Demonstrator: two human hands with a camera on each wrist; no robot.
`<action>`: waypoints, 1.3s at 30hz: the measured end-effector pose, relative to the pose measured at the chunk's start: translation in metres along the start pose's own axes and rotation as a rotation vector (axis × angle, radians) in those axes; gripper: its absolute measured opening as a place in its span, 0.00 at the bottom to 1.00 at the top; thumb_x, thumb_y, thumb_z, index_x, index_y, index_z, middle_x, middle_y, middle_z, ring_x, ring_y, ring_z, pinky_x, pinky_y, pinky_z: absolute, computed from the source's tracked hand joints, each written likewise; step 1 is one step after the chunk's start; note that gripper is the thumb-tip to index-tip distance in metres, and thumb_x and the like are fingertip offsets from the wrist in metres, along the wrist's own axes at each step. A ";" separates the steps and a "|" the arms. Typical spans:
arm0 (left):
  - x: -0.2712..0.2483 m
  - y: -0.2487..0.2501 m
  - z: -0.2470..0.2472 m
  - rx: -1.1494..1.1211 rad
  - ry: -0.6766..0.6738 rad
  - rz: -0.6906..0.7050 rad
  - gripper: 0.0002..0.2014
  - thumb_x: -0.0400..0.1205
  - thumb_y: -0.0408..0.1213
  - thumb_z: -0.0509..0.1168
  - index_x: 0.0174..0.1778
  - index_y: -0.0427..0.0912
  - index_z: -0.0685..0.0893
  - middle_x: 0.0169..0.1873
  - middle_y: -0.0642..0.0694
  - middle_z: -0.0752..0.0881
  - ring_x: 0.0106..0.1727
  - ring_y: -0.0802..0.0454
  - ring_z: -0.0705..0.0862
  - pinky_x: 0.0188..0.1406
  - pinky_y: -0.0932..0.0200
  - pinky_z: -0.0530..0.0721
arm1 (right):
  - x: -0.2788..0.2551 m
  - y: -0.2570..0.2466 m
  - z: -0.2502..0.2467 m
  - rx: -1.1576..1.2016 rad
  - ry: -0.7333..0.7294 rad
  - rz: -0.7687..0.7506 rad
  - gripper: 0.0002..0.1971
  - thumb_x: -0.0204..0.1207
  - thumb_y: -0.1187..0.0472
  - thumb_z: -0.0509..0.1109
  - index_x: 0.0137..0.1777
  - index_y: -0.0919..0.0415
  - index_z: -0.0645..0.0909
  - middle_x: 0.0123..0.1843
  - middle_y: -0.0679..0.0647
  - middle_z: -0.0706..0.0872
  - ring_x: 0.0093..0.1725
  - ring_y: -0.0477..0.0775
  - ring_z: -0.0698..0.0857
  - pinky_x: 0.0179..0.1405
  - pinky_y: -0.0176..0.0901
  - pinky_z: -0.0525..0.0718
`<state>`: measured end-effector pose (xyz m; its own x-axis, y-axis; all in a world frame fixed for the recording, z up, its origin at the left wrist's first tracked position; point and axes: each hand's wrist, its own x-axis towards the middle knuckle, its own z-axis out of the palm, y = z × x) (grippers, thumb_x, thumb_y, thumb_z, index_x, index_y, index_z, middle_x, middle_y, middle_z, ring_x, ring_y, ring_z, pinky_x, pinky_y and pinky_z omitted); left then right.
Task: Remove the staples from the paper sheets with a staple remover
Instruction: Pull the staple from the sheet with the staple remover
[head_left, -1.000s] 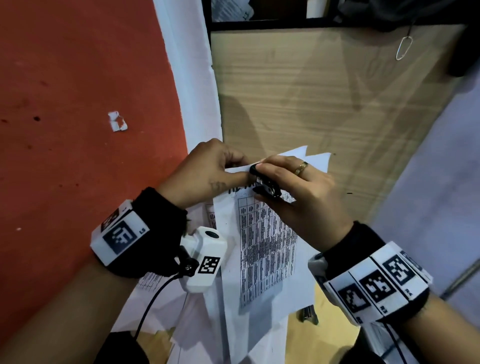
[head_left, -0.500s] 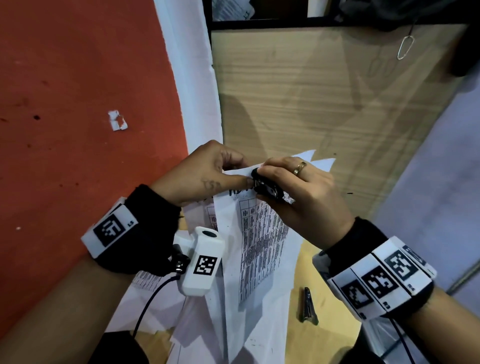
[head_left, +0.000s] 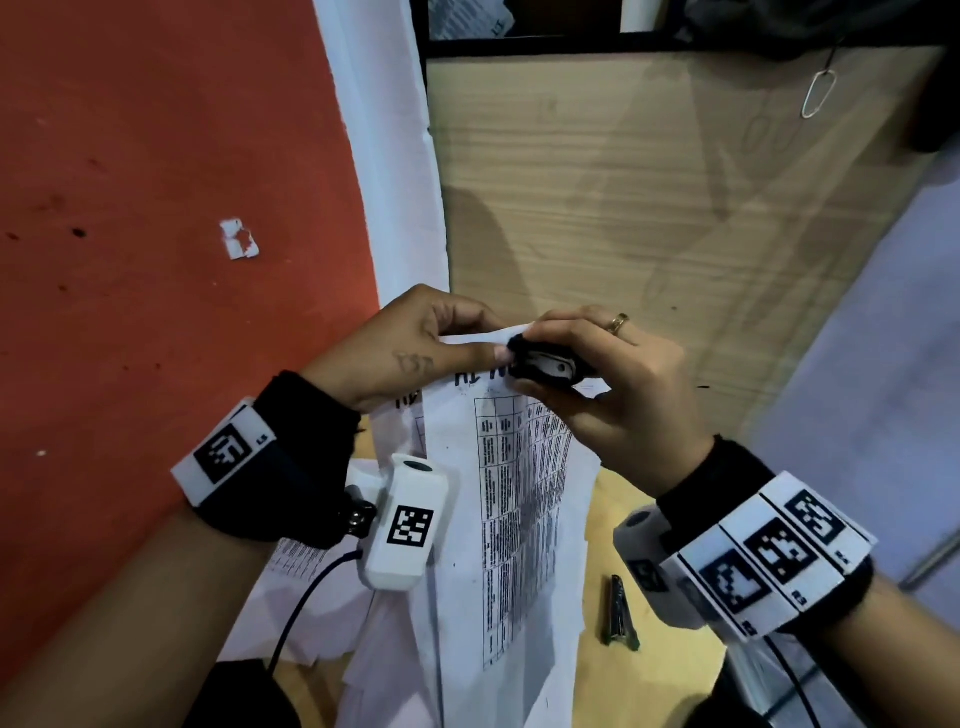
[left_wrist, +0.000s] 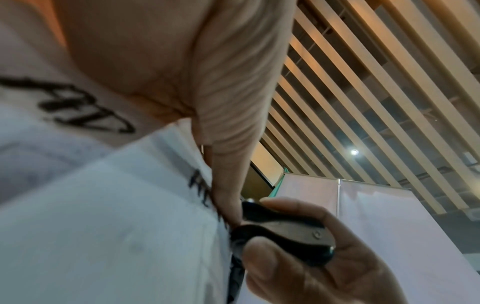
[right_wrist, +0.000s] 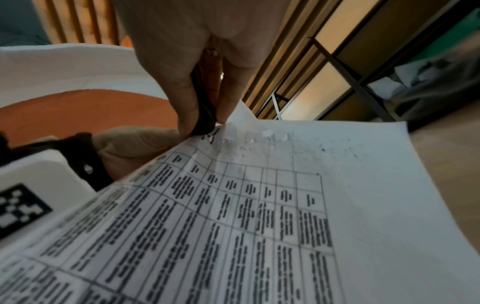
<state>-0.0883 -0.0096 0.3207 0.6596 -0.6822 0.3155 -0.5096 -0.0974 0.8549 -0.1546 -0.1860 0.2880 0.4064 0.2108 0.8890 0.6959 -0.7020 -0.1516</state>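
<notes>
I hold up printed paper sheets with a table of text, lifted off the desk. My left hand pinches their top edge between thumb and fingers. My right hand grips a black staple remover squeezed against the top edge of the sheets, right beside the left thumb. In the left wrist view the staple remover sits between the right thumb and fingers at the paper's edge. In the right wrist view the paper shows torn flecks near the remover. The staple itself is hidden.
More loose sheets lie under my left wrist on the wooden desk. A small metal stapler-like tool lies on the desk near my right wrist. A red floor with a paper scrap is to the left.
Both hands with the sheets and remover stayed nearly in place. The sheets' lower part swung left, uncovering the metal tool on the desk.
</notes>
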 end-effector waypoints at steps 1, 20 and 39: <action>0.001 -0.001 0.001 -0.015 0.026 0.005 0.11 0.71 0.37 0.70 0.45 0.34 0.87 0.40 0.43 0.88 0.43 0.56 0.83 0.47 0.64 0.80 | -0.001 0.000 0.000 0.047 0.005 0.028 0.13 0.67 0.64 0.79 0.49 0.70 0.85 0.47 0.53 0.86 0.46 0.47 0.84 0.43 0.42 0.86; -0.002 -0.021 0.009 -0.050 0.078 0.053 0.08 0.76 0.37 0.66 0.43 0.35 0.85 0.41 0.44 0.86 0.43 0.56 0.83 0.46 0.61 0.79 | -0.006 0.005 0.002 0.435 0.141 0.324 0.17 0.62 0.52 0.80 0.51 0.49 0.83 0.48 0.45 0.88 0.50 0.44 0.87 0.51 0.38 0.83; 0.002 -0.049 -0.031 0.434 -0.023 -0.010 0.21 0.70 0.56 0.67 0.43 0.41 0.89 0.39 0.48 0.91 0.41 0.51 0.88 0.44 0.54 0.83 | -0.118 0.076 0.024 0.688 -0.097 1.197 0.24 0.44 0.55 0.88 0.43 0.56 0.88 0.75 0.45 0.69 0.62 0.43 0.80 0.33 0.35 0.85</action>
<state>-0.0451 0.0166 0.2926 0.6557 -0.6949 0.2951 -0.6917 -0.3963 0.6037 -0.1356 -0.2475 0.1609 0.9770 -0.2097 0.0379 0.0345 -0.0195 -0.9992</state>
